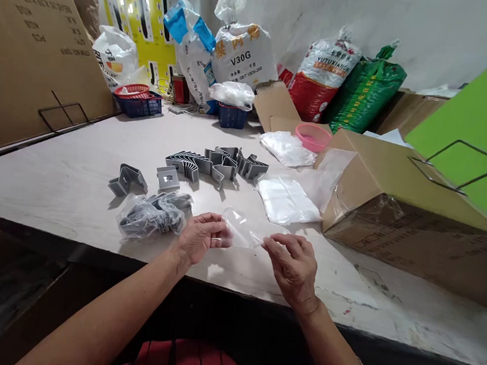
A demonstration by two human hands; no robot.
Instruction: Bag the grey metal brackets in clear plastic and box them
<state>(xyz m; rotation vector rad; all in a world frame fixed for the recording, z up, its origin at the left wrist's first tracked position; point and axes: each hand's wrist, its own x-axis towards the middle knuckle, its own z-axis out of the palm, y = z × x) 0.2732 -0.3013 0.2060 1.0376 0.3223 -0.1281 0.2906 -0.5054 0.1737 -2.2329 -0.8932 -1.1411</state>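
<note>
A clear plastic bag (243, 228) is stretched between my two hands above the table's front edge. My left hand (201, 237) is closed on the bag's left end, its fingertips slightly blurred. At the other end, my right hand (292, 259) pinches the bag between thumb and fingers. Left of my left hand lies a clear bag filled with grey metal brackets (154, 214). Behind it are a small cluster of loose brackets (127, 180) and a single bracket (167, 178). Farther back, several bent grey brackets (211, 163) stand nested in a row. Flat plastic bags (287, 198) lie stacked beyond my right hand.
An open cardboard box (410, 239) stands on the right, a large carton (35, 65) on the left. Along the back are a blue basket (231, 117), a pink bowl (313, 136), a red basket (131, 91) and several filled sacks, including a green sack (366, 94).
</note>
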